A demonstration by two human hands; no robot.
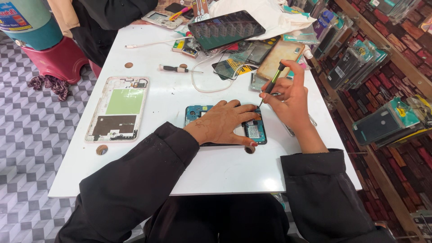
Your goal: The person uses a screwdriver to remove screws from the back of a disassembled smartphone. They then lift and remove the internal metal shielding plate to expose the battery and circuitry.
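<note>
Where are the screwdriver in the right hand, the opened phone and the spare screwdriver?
screwdriver [273, 81], head view, on its green-and-black handle.
opened phone [254, 132], head view, on its exposed circuit board.
spare screwdriver [174, 68], head view, on its handle, lying on the table.

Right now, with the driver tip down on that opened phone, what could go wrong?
1. The right hand holds the screwdriver steeply; a slip could gouge the exposed board of the opened phone.
2. The left hand presses flat on the phone, covering parts; pressure may stress them.
3. Loosened screws are tiny; on the crowded white table they could roll away and get lost.
</note>
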